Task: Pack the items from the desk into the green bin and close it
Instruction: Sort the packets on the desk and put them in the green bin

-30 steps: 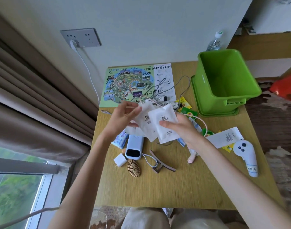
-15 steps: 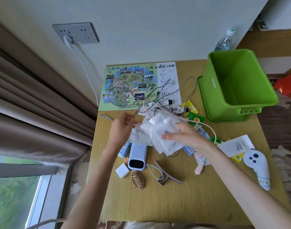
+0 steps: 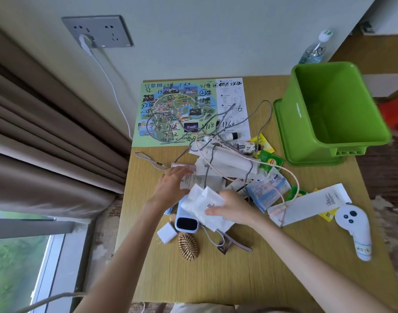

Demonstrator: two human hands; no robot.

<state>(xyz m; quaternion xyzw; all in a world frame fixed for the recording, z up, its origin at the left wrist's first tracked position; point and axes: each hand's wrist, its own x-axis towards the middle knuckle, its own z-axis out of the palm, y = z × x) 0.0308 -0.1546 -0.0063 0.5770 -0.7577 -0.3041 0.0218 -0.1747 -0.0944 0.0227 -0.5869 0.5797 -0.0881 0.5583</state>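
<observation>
Right hand (image 3: 233,208) fingers are pinching white sachets (image 3: 207,205) over the blue device (image 3: 186,223); left hand (image 3: 171,186), fingers spread, is pressing on another packet. Gathering step underway. Green bin (image 3: 333,114) is sitting empty, far right; next likely a carry across.

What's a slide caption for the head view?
Both hands gather white sachets on a cluttered desk; green bin stands empty.

Bin (image 3: 338,114) bright green, desk (image 3: 250,274) yellow-tan w/ fine grain, sachets (image 3: 207,205) white — controller (image 3: 356,229) white too.
</observation>
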